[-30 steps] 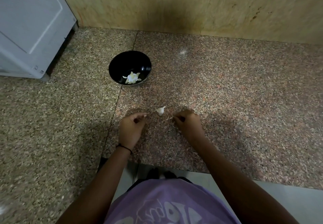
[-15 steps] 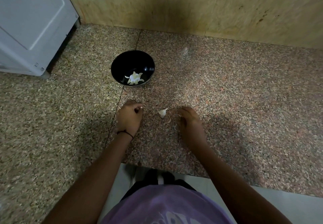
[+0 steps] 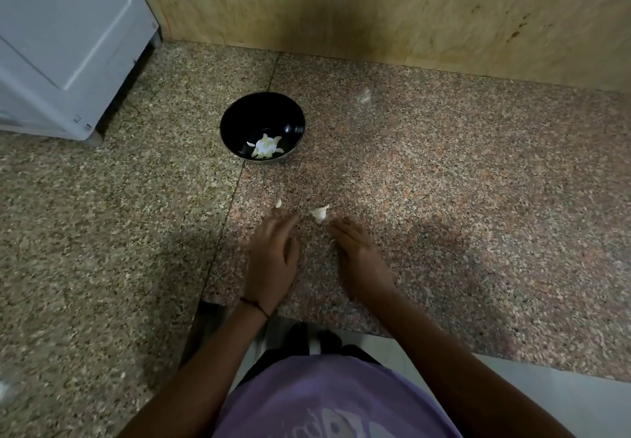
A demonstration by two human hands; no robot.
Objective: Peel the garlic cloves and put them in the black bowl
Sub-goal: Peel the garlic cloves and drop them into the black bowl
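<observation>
Garlic clove (image 3: 320,213) lies between slack-fingered, empty left hand (image 3: 273,256) and right hand (image 3: 362,256), black bowl (image 3: 239,113) beyond.

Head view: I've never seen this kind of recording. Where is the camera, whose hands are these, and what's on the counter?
There is no machine here. A person wears a wide-angle camera on the head, so you look down past their purple shirt at their own two bare hands. The left hand, with a dark band at the wrist, and the right hand are low over the speckled stone counter, fingers stretched out; neither visibly holds anything. A garlic piece lies just beyond the right hand. A smaller white bit sits just past the left hand; blur hides whether it is touched. Further back stands the black bowl with pale cloves inside. A white appliance is at far left.
</observation>
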